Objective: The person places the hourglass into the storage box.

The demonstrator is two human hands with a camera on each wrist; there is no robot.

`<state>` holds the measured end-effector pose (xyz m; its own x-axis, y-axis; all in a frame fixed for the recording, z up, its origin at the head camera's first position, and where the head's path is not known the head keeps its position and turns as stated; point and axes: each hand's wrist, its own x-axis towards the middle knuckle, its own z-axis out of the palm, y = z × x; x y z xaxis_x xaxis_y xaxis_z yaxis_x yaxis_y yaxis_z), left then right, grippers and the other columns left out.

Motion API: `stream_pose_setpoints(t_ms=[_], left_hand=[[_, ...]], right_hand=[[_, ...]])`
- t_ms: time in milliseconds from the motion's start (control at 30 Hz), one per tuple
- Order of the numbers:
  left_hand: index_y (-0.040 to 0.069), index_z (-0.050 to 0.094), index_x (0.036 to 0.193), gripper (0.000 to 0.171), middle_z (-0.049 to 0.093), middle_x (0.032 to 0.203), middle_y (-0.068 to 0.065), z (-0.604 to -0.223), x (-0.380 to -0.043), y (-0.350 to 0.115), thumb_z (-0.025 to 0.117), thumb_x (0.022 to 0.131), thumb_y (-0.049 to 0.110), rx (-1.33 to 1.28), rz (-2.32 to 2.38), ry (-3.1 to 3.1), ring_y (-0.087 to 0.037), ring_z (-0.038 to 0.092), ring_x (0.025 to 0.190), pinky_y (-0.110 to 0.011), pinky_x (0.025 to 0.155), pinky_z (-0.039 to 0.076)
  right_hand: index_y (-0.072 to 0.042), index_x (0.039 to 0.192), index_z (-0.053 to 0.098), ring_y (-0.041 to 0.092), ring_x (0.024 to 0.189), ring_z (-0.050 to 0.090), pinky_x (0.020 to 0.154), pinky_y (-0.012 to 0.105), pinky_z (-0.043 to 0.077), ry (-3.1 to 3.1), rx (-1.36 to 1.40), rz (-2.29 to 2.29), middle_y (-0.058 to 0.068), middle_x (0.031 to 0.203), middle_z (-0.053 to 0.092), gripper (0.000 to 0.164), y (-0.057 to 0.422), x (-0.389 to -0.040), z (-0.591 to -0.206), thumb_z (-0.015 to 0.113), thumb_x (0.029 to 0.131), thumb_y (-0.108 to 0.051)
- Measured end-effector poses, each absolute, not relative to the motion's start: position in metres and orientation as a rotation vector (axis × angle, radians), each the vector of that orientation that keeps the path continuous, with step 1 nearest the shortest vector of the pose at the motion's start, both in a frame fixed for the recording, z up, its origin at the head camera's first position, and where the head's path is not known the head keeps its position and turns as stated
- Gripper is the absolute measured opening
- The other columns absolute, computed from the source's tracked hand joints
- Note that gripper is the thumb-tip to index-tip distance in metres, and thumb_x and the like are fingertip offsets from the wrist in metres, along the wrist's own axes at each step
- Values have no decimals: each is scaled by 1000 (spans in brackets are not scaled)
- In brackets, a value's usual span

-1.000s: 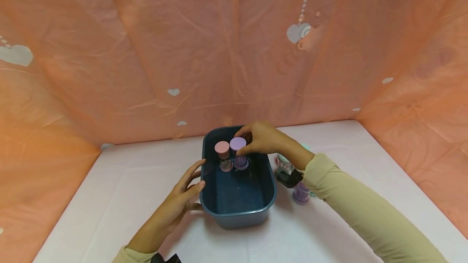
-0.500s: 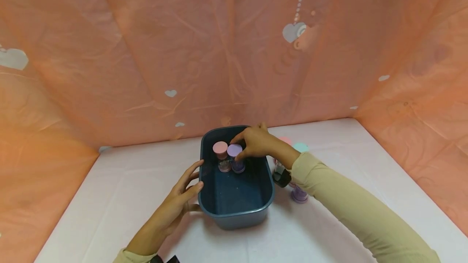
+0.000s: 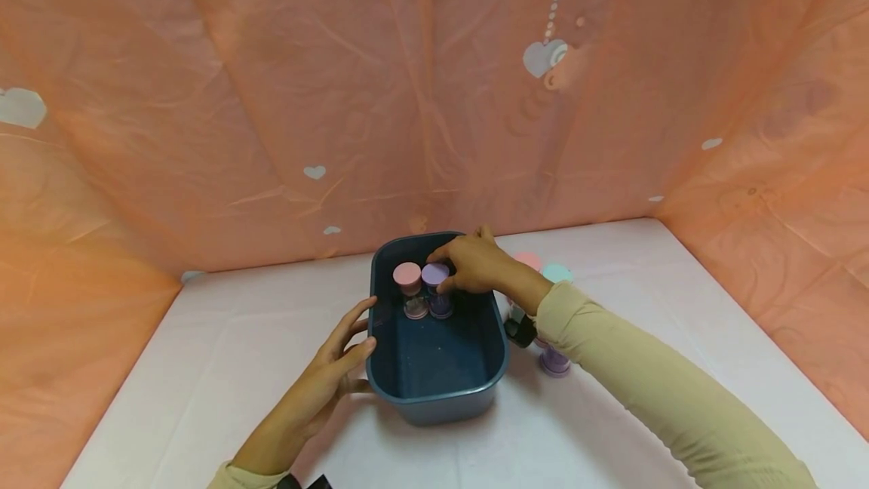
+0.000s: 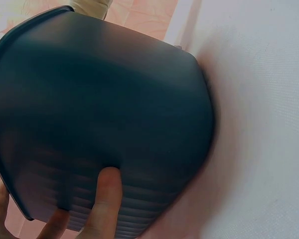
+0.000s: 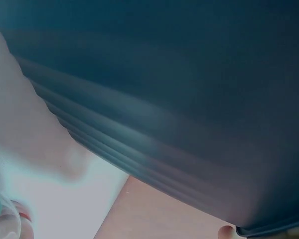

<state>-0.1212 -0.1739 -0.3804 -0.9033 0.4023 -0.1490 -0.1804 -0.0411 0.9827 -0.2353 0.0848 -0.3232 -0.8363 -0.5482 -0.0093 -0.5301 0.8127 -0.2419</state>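
A dark blue rectangular bin [image 3: 434, 364] stands on the white table, with two small lidded containers upright inside it. One has a pink lid [image 3: 407, 275]. The other has a purple lid [image 3: 434, 274] and stands close on its right. My right hand [image 3: 474, 266] reaches over the bin's right rim and pinches the purple-lidded container between thumb and fingers. At the bin's left side, my left hand [image 3: 336, 361] rests against the rim and outer wall. In the left wrist view its fingers [image 4: 108, 191] touch the ribbed wall. My right hand's fingertips are hidden in the right wrist view.
Right of the bin, partly behind the right forearm, stand more small containers: one with a pink top [image 3: 528, 259], one with a mint top [image 3: 557, 272] and a purple one [image 3: 555, 362]. An orange sheet with hearts [image 3: 421, 96] hangs behind the table.
My right hand has lowered the purple-lidded container slightly and brought it closer to the pink-lidded one. My left hand keeps its place on the bin. The head view has shifted a little.
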Motion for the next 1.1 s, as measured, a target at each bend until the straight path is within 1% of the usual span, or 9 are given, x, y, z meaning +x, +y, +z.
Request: stream_pose_setpoints(t_ms=[200, 400, 567, 667, 800, 867, 967, 1100], left_hand=[[34, 28, 154, 57, 17, 157, -16, -381, -122, -174, 51, 103, 23, 220, 2004, 1852, -48, 21, 145, -62, 91, 51], [32, 24, 156, 58, 15, 158, -17, -381, -121, -176, 49, 104, 23, 240, 2003, 1836, -48, 20, 145, -59, 90, 52], [33, 25, 155, 58, 17, 158, -16, -382, -121, -176, 50, 104, 23, 210, 2006, 1848, -48, 21, 145, -59, 89, 52], [34, 27, 155, 58, 18, 157, -16, -382, -121, -175, 51, 103, 23, 200, 2012, 1853, -48, 21, 144, -60, 89, 52], [35, 28, 154, 57, 18, 157, -16, -382, -120, -175, 51, 103, 24, 202, 2009, 1856, -47, 22, 144, -60, 89, 52], [36, 28, 154, 56, 19, 157, -16, -381, -119, -175, 51, 103, 24, 196, 2000, 1862, -47, 23, 144, -59, 89, 52], [36, 29, 153, 56, 19, 157, -15, -381, -119, -175, 51, 103, 25, 186, 1992, 1871, -47, 23, 144, -59, 89, 52], [36, 29, 153, 56, 20, 157, -16, -380, -120, -174, 51, 103, 24, 184, 1996, 1877, -48, 22, 144, -61, 89, 52]], right_hand=[[-19, 133, 65, 20, 118, 61, 88, 44, 26, 2927, -860, -346, 3, 133, 66, 51, 84, -234, -323, 78, 86, -32], [-19, 136, 63, 21, 124, 59, 92, 46, 28, 2916, -842, -340, 4, 137, 64, 53, 82, -236, -325, 78, 86, -29], [-18, 139, 59, 22, 129, 56, 93, 46, 29, 2873, -841, -384, 5, 142, 59, 58, 83, -236, -323, 79, 85, -23], [-16, 140, 58, 24, 131, 55, 96, 47, 29, 2856, -841, -457, 6, 143, 58, 58, 86, -237, -322, 78, 86, -21], [-16, 139, 59, 27, 133, 54, 104, 54, 30, 2870, -851, -580, 6, 142, 59, 55, 94, -234, -318, 76, 88, -22], [-16, 138, 60, 28, 134, 54, 108, 57, 31, 2891, -864, -633, 6, 141, 61, 52, 101, -229, -315, 75, 88, -24], [-15, 136, 62, 29, 131, 56, 111, 55, 36, 2903, -882, -770, 8, 138, 63, 48, 115, -219, -310, 72, 90, -24], [-13, 135, 62, 29, 126, 59, 108, 53, 43, 2907, -860, -940, 8, 134, 65, 45, 135, -204, -302, 70, 92, -21]])
